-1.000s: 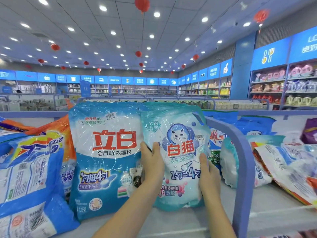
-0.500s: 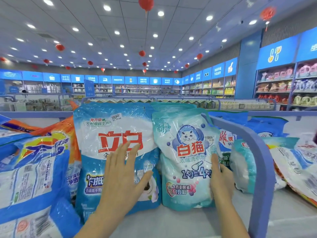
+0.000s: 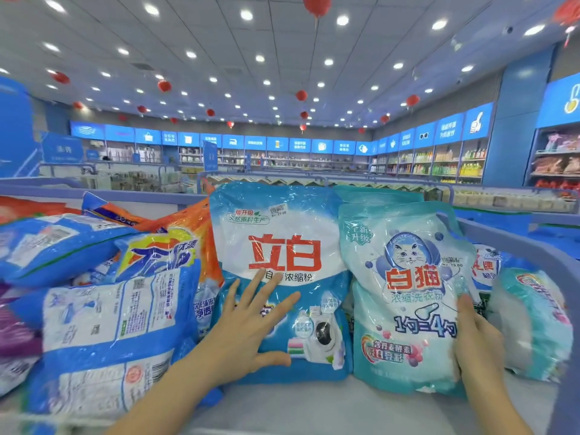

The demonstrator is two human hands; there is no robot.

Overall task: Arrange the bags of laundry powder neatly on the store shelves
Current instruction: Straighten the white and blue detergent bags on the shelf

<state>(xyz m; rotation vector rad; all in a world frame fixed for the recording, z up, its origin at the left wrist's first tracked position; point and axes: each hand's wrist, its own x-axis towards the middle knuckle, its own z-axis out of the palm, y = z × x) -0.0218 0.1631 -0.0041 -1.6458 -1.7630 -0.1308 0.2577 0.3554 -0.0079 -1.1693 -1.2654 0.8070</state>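
Shelf bay, front to back.

1. Shelf floor (image 3: 314,409): pale grey, bare at the front edge where both forearms come in.
2. Left hand (image 3: 251,334): fingers spread, palm flat on the lower front of the blue bag. Judged to be steadying it upright and pushing it back into line.
3. Right hand (image 3: 477,337): laid along the right edge of the teal bag, thumb on its front. Whether the fingers curl behind the bag cannot be told. Judged to be squaring it against its neighbour.
4. Blue bag (image 3: 282,246): laundry powder, standing face out at centre. Red "立白", below it "浓缩粉", at the top "新升级 天然原料生产". Price sticker reads 25.00.
5. Teal bag (image 3: 405,277): laundry powder, standing face out and touching the blue bag's right side, its top leaning slightly left. Cat emblem, red "白猫", "浓缩洗衣粉", "1勺=4勺", corner "全新升级". Sticker reads 15.00.
6. Left pile (image 3: 103,324): blue bags lying flat and overlapped, backs up, with barcodes and small print too fine to read. Not yet stood up.
7. Tide-type bag (image 3: 163,255): yellow-orange roundel, tilted in the pile. Orange bags sit behind it.
8. Divider rail (image 3: 561,271): curved, blue-grey, closing the bay on the right.
9. Slumped teal bag (image 3: 533,324): just right of the right hand, blurred.
10. Wall shelves (image 3: 439,161): far off, under blue icon signs. Red lanterns (image 3: 301,95) hang from the ceiling.
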